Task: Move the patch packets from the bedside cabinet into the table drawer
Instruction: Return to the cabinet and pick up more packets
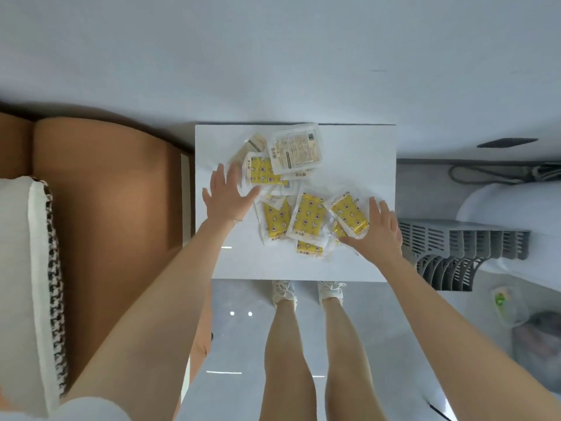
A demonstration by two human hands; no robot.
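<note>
Several clear patch packets with yellow patterned inserts [306,218] lie scattered on the white bedside cabinet top [364,165]. A larger packet with white printed backing [299,151] lies at the far side. My left hand [227,194] is spread flat at the left edge of the pile, fingers touching a yellow packet [262,173]. My right hand [378,230] is spread at the right edge, its thumb resting on a yellow packet [349,215]. Neither hand has a packet lifted.
A brown padded headboard [106,202] and a white pillow [24,268] stand to the left. A grey slatted basket [455,247] sits to the right, with cables [491,174] behind it. My legs and white shoes [306,291] stand before the cabinet.
</note>
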